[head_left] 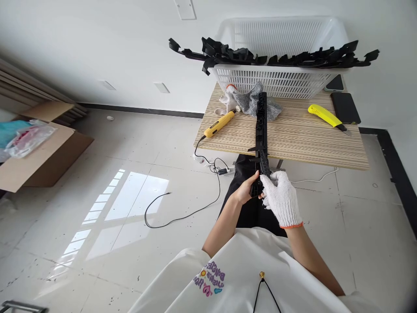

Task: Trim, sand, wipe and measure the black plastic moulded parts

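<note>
My bare left hand (245, 189) is wrapped round the near end of a long black plastic strip (261, 119), which reaches away from me over the table edge. In my right hand (282, 198), covered by a white knit glove with an orange cuff, is a dark caliper (264, 164). Its jaws point left and lie across the strip near the table's front edge. The fingertips of both hands are close together, and the strip's near end is partly hidden by them. Under the strip's far end lies a grey cloth (250, 102).
On the wooden table (309, 145) lie a yellow corded tool (220, 124), a yellow utility knife (325, 115) with its blade out, and a black phone (345, 108). Behind stands a white basket (276, 80) carrying more black strips (312, 58). A cable (192, 213) trails over the floor.
</note>
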A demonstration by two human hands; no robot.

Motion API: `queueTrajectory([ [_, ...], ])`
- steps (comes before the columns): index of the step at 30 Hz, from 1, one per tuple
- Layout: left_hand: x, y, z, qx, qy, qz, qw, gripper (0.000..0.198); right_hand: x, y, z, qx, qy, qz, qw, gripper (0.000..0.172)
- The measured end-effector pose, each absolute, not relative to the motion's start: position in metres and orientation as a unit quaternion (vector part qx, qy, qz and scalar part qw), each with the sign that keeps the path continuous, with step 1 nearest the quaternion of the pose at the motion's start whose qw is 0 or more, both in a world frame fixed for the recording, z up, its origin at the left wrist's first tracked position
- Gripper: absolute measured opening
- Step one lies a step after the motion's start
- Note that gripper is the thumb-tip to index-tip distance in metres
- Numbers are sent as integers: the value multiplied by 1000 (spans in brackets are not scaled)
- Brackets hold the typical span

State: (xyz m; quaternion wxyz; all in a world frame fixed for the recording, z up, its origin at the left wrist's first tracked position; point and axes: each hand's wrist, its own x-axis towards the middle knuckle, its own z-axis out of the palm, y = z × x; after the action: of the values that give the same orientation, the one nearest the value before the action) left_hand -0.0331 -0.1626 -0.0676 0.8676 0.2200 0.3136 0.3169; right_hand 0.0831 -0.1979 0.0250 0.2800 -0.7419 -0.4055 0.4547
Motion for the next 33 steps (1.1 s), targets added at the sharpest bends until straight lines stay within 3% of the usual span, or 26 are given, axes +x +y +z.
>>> queueTrajectory([
  [11,-26,-163,-57,189,369,309,856,47,74,-201,21,-721,-349,483,354,51],
  [33,-27,-163,-64,188,380,317,848,55,91,-199,18,-696,-412,470,352,42],
])
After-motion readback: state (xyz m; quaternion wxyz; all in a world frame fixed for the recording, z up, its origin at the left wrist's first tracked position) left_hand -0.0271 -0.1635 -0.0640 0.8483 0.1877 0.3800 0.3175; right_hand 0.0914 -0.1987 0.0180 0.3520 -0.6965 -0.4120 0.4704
